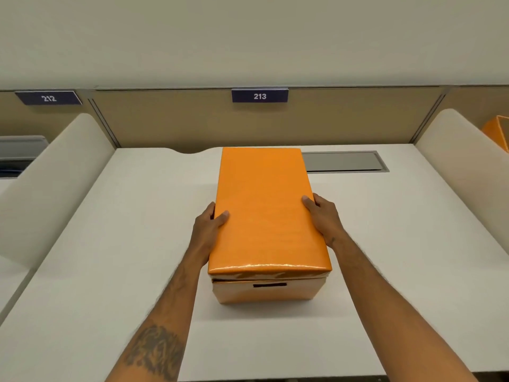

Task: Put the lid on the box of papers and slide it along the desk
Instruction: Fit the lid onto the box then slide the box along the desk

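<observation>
Sign 212 (48, 98): a dark plate with white numbers, fixed to the tan back panel at about 10 o'clock from the box.
Left divider (55, 172): a pale rounded screen at 9 o'clock, closing off the neighbouring bay.
Desk (124, 216): a white top running from the near edge to the back panel, bare on both sides of the box.
Left hand (209, 224): pressed to the left side of the lid, thumb lying on top, fingers wrapped down over the edge and gripping it; a tattooed forearm leads in from 7 o'clock.
Lid (264, 205): glossy orange, seated on the box, with a thin dark gap along its near edge where it sits slightly raised.
Box (265, 292): a paler orange body standing on the desk in the middle of the bay, long side pointing to 12 o'clock, a dark handle slot in its near face; the papers inside cannot be seen.
Sign 213 (259, 95): a matching dark plate at 12 o'clock, straight above the box's far end.
Right hand (322, 216): clasping the lid's right side, thumb on top, fingers curled over the edge.
Cable hatch (344, 161): a grey flap set flush in the desk at 1 o'clock, just beside the box's far right corner.
Right divider (462, 166): a pale screen at 3 o'clock.
Orange object (498, 130): partly visible beyond that screen at 2 o'clock; what it is cannot be told.
</observation>
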`<state>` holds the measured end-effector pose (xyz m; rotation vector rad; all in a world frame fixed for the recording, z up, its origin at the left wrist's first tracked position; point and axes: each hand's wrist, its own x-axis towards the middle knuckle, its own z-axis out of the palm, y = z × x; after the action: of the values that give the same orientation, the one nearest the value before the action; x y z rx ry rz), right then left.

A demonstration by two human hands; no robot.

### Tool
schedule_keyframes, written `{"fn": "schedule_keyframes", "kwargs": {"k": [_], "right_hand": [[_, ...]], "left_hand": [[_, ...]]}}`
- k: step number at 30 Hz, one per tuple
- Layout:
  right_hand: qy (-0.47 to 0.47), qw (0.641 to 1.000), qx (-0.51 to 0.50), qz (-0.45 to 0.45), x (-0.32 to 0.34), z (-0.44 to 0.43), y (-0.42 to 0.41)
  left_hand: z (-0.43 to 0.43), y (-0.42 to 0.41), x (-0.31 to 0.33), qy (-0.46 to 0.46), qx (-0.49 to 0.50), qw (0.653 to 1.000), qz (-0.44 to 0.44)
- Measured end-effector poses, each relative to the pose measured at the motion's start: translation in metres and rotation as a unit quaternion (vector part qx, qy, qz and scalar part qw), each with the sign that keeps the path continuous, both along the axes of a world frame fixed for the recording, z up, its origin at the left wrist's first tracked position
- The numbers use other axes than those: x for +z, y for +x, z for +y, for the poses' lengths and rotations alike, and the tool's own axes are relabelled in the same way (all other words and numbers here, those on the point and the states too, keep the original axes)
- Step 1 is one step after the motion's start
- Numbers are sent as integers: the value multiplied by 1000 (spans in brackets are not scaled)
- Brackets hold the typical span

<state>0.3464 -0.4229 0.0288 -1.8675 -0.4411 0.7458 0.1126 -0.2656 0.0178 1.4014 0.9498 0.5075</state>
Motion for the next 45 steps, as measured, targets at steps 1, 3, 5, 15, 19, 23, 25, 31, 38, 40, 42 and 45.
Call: {"fn": "schedule_keyframes", "kwargs": {"k": [1, 3, 5, 15, 19, 23, 25, 31, 38, 40, 42, 45], "right_hand": [[-3, 1000, 3, -2, 0, 0, 0], [-10, 1000, 9, -4, 1, 0, -1], [-16, 1000, 17, -4, -1, -1, -1], [-34, 998, 35, -37, -9, -2, -2], [-44, 997, 37, -57, -12, -1, -2], [-58, 996, 46, -48, -11, -1, -2], [-84, 995, 36, -35, -11, -3, -2], [-141, 989, 45, 13, -14, -26, -11], [-178, 983, 8, -48, -25, -48, -43], [-176, 982, -1, -75, -24, -50, -46], [-175, 980, 8, -96, -22, -51, -47], [-175, 978, 19, -111, -20, -52, -48]], "left_hand": [[0, -1, 0, -4, -2, 1000, -4], [1, -3, 0, -18, -6, 1000, -9], [0, -5, -1, -34, -10, 999, -8], [-4, -10, -11, -54, -5, 999, -9], [-7, -10, -8, -39, -16, 999, -5], [-10, -11, -4, -43, -9, 999, 22], [-14, -16, -5, -97, 7, 994, 51], [-40, -42, -6, -203, 13, 976, 78], [-58, -50, -19, -221, 19, 970, 101], [-61, -50, -17, -220, 24, 971, 92], [-63, -50, -13, -212, 20, 973, 92], [-64, -52, -6, -205, 8, 974, 94]]}}
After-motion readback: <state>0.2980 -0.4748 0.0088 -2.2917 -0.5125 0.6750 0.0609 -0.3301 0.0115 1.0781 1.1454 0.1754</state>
